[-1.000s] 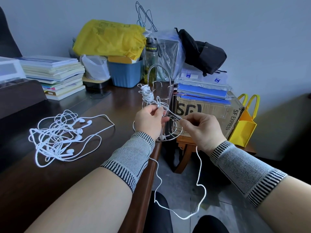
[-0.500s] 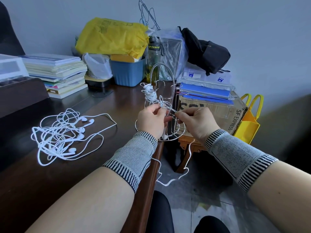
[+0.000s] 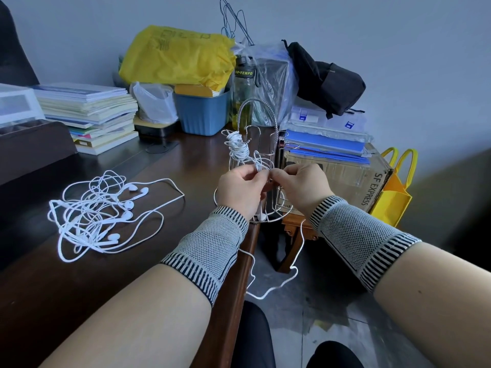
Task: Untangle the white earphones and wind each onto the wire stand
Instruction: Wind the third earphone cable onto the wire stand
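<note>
A chrome wire stand [image 3: 261, 120] sits at the right edge of the dark wooden table [image 3: 79, 293]. One white earphone bundle [image 3: 237, 147] is wound on its left post. My left hand [image 3: 240, 191] and my right hand [image 3: 303, 185] meet in front of the stand, both pinching a white earphone cable at a lower post. That cable's slack [image 3: 276, 286] hangs below my hands past the table edge. A tangled heap of white earphones [image 3: 98, 213] lies on the table to the left.
Books [image 3: 87, 115], a blue bin [image 3: 203, 112], a yellow bag [image 3: 175, 58], a bottle [image 3: 243, 88] and a black backpack [image 3: 324, 78] crowd the back. A cardboard box [image 3: 337, 173] and yellow tote [image 3: 392, 197] stand right of the stand, off the table.
My right hand has moved left and up to meet my left hand at the stand. The hanging loop of cable has become shorter and risen.
</note>
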`<state>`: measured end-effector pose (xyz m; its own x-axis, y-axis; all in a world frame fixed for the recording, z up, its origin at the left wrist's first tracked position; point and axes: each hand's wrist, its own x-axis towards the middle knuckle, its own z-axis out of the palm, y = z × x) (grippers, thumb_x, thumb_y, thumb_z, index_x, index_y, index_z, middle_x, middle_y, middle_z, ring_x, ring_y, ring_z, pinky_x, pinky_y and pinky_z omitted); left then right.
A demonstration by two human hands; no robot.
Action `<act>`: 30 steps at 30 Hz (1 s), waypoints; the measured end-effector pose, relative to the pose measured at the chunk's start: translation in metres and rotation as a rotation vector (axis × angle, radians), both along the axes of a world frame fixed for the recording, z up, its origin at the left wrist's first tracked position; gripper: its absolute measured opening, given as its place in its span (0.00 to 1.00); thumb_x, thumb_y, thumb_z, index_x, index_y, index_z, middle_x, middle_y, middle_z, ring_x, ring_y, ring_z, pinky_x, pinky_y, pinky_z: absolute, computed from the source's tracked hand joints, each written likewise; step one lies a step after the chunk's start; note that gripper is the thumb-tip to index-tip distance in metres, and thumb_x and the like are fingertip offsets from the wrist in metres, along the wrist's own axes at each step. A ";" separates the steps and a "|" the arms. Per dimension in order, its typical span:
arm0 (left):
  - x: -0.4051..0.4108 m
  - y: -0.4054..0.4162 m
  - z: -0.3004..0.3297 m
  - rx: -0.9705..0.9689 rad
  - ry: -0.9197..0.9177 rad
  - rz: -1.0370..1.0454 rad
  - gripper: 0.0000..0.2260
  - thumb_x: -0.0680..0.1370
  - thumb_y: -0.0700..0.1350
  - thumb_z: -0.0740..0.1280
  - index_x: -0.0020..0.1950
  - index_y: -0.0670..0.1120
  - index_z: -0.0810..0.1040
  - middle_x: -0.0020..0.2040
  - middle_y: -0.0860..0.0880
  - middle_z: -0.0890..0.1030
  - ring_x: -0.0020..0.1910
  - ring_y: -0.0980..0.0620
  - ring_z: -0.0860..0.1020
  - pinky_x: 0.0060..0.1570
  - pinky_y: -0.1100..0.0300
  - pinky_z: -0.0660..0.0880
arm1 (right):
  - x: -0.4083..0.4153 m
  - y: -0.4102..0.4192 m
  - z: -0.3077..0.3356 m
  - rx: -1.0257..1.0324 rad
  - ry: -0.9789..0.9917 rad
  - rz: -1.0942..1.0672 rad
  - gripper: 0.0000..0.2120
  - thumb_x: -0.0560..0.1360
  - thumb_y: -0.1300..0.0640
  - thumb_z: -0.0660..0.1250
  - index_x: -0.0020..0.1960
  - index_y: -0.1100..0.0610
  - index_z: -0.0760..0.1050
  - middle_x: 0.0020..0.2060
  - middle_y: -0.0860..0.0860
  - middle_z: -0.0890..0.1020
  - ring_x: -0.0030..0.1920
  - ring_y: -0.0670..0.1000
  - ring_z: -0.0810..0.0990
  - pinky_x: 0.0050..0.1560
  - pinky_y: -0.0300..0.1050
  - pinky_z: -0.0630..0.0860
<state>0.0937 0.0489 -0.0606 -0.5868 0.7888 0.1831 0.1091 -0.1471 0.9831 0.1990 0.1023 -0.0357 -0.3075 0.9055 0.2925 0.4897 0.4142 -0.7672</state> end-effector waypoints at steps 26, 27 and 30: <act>0.005 -0.005 0.010 -0.019 -0.121 0.018 0.04 0.79 0.44 0.68 0.47 0.45 0.81 0.37 0.51 0.82 0.34 0.56 0.83 0.42 0.54 0.82 | 0.023 -0.013 0.064 0.243 -0.469 -0.007 0.16 0.77 0.49 0.67 0.36 0.59 0.75 0.29 0.54 0.79 0.31 0.51 0.78 0.31 0.43 0.75; 0.006 -0.005 0.010 -0.018 -0.133 0.018 0.04 0.79 0.44 0.68 0.48 0.44 0.81 0.38 0.51 0.82 0.35 0.57 0.83 0.40 0.56 0.81 | 0.015 -0.016 0.072 0.313 -0.531 -0.011 0.15 0.77 0.49 0.66 0.37 0.59 0.76 0.30 0.54 0.78 0.32 0.52 0.78 0.31 0.43 0.74; 0.008 -0.005 0.010 -0.005 -0.107 0.036 0.06 0.78 0.43 0.68 0.41 0.44 0.80 0.35 0.51 0.82 0.36 0.56 0.84 0.38 0.56 0.79 | -0.006 -0.015 0.089 0.437 -0.685 -0.020 0.14 0.77 0.53 0.64 0.35 0.58 0.73 0.29 0.52 0.73 0.32 0.52 0.73 0.29 0.40 0.63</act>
